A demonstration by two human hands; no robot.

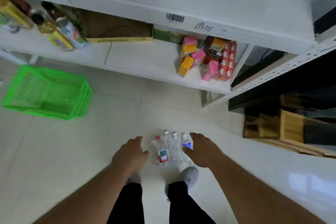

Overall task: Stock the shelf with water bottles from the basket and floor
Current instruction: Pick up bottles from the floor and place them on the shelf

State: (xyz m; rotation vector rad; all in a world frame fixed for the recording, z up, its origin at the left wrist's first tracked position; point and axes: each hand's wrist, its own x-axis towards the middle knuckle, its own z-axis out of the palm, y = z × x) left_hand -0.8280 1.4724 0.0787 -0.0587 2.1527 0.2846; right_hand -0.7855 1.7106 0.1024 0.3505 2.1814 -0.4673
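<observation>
**Both hands lowered beside the bottle row on the floor**

Your left hand [130, 152] is at lower centre of the frame, just left of the water bottles [171, 148]. Its fingers are straight, held close together and pointing toward the top of the frame, with the thumb angled out toward the bottles. It holds nothing; contact with the nearest bottle cannot be confirmed.

Your right hand [203, 149] is just right of the row. Its fingers are relaxed and extended, loosely together, with the thumb beside the blue-labelled bottle [186, 143]. Whether the thumb touches that bottle cannot be determined.

Four bottles stand in a tight row on the white tiled floor [91, 151], between your two hands and directly above your grey shoe [190, 175] in the frame. From left to right: a red-capped bottle with a red and green label [161, 152], two clear bottles with white caps, and the blue-labelled bottle.

The green basket [49, 92] sits on the floor at the left of the frame, well apart from the bottles, tilted with its opening facing the camera.

The white shelf [145, 58] runs across the upper half of the frame. On it are drink bottles [60, 29] at upper left, a cardboard tray [118, 29] at centre, and coloured cartons [205, 58] at right. A wooden crate [283, 127] sits at right.
</observation>
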